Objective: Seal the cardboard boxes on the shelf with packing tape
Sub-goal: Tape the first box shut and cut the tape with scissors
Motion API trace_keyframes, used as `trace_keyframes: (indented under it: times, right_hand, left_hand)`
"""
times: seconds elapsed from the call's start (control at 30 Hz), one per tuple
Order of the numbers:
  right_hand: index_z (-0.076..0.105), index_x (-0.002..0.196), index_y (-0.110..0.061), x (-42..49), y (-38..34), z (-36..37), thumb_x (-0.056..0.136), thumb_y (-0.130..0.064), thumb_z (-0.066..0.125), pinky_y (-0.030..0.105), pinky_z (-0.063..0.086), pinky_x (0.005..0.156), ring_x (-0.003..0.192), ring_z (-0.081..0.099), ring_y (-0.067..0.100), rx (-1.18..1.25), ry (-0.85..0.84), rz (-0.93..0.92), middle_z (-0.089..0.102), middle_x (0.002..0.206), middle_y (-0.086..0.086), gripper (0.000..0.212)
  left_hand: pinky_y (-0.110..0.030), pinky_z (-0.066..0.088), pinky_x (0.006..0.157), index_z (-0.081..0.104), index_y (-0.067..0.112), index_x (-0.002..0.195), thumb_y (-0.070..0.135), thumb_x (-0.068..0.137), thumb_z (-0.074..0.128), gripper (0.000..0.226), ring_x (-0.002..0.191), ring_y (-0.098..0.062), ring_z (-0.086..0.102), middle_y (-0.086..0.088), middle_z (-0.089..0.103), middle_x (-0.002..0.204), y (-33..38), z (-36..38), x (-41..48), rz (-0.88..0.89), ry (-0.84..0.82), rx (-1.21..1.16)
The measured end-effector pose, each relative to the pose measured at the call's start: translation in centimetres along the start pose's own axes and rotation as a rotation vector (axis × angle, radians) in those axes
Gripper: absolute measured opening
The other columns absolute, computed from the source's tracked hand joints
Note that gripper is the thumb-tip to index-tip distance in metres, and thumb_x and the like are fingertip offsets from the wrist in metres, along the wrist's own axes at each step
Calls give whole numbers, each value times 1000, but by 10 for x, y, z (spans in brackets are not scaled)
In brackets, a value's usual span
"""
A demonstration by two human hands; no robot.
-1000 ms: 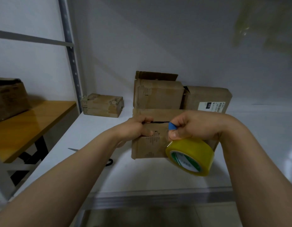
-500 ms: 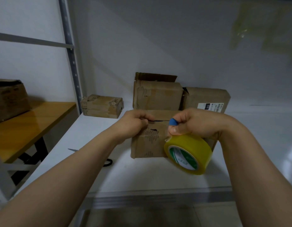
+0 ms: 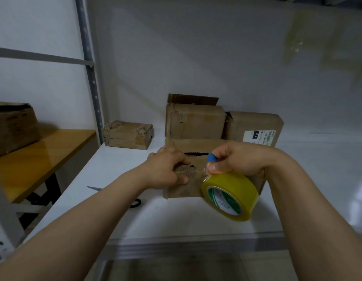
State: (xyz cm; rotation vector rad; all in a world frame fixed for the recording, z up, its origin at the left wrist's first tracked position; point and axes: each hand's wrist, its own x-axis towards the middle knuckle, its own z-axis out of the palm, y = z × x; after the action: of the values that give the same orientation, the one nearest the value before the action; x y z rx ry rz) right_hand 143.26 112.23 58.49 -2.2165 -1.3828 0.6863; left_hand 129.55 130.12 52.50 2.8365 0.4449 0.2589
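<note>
The left hand (image 3: 168, 169) is curled over the top front edge of the front box (image 3: 183, 192): its fingers hook over the edge beside a dark gap between the flaps, and its thumb lies on the front face. The right hand (image 3: 239, 161) is closed round the yellow roll (image 3: 235, 191), which hangs below it, tilted, with its green-printed core facing the camera. The thumb presses on the roll's outer rim. A small blue piece (image 3: 212, 157) shows at the fingertips above the thumb; what it is cannot be told. A short clear strip (image 3: 204, 173) glints between the roll and the box face, just right of the left hand.

The front box stands on the white shelf (image 3: 155, 222), and the roll covers its lower right corner. Right behind it stand a tall box (image 3: 196, 122) with a raised flap and, to the right, touching it, a labelled box (image 3: 255, 123). A small box (image 3: 127, 134) sits well to the left, near the grey post (image 3: 89, 67). Scissors (image 3: 134, 203) lie on the shelf, partly hidden under the left forearm. Left of the shelf is a wooden table (image 3: 40, 153) with another box (image 3: 11, 126) on it.
</note>
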Motion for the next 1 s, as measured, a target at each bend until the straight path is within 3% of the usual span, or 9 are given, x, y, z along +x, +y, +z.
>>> trace_keyframes:
  times: [0.13,0.3,0.37,0.43,0.53,0.6,0.73,0.9,1.0]
  right_hand:
    - [75,101,-25,-1,-3,-1,95,-33,68,43,56,97,98,72,15,-35,2,2,76,102,-3,12]
    - [74,102,-26,-1,-5,-2,95,-34,67,42,56,96,98,71,16,-54,10,-3,75,103,-3,13]
    - [74,101,-24,-1,-5,-3,95,-33,67,43,56,96,97,72,16,-62,6,-17,76,101,-2,13]
    - [75,101,-22,-2,-6,-5,95,-33,67,42,57,96,95,72,15,-69,-3,-27,76,100,-2,14]
    - [76,101,-23,-4,-2,-7,95,-32,68,43,57,96,95,73,13,-48,7,-31,77,100,-4,13]
    - [76,100,-22,-6,-1,-8,95,-30,68,44,57,96,95,73,14,-16,26,-36,77,99,-4,13]
    - [76,102,-22,-9,1,-10,95,-31,68,44,57,95,96,73,15,0,19,-40,77,100,-3,14]
    - [76,102,-23,-8,0,-9,95,-31,67,39,57,93,93,73,11,16,24,-41,76,98,-6,14]
    - [76,102,-23,-6,2,-7,95,-32,68,42,57,95,96,72,14,12,16,-31,76,100,-4,14]
  left_hand:
    - [-46,37,108,49,35,135,68,78,70,69,128,-22,35,1,41,134,-3,-2,10,-104,2,-58]
    - [-44,37,105,42,31,141,73,65,78,94,128,-26,37,-2,41,135,3,-24,25,-189,-125,69]
    - [-40,42,103,54,32,122,68,66,80,72,119,-22,48,2,52,128,8,-35,29,-192,-211,-14]
    - [-33,47,97,54,30,101,49,72,84,46,107,-15,59,4,62,114,8,-43,34,-203,-318,-255]
    - [-37,52,99,59,20,103,26,76,86,38,106,-22,68,-3,71,109,2,-52,46,-229,-341,-430]
    - [-37,58,92,65,12,105,17,81,81,30,101,-24,73,-9,75,107,-2,-54,54,-267,-337,-528]
    - [-37,61,82,65,4,119,8,85,75,36,102,-27,73,-14,75,110,-4,-50,60,-305,-403,-655]
    - [-40,59,90,66,6,119,7,89,71,31,102,-27,72,-14,74,111,-10,-42,60,-299,-382,-761]
    - [-41,57,92,68,12,107,21,88,74,22,100,-25,72,-10,76,106,-7,-43,59,-320,-267,-663]
